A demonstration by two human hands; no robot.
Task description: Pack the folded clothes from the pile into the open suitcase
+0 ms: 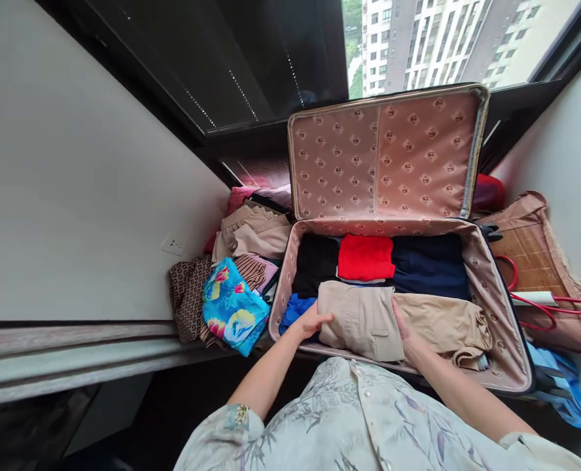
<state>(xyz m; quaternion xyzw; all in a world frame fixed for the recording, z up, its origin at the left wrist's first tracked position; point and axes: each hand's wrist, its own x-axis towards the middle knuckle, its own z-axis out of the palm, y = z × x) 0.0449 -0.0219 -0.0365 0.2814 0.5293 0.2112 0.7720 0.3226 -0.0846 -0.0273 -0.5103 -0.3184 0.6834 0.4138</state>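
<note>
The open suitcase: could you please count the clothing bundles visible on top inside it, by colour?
Black bundle: 1
Red bundle: 1
Navy bundle: 1
Bright blue bundle: 1
Beige: 2 (held bundle, bundle beside it)
Total: 6; lower layers are partly hidden.

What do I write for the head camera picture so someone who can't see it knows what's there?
A person's left hand and right hand hold a folded beige garment at an open suitcase with pink patterned lining. Inside are a red garment, black cloth, navy cloth and tan cloth; a blue flowered cloth lies among piled clothes left of the suitcase.
</note>
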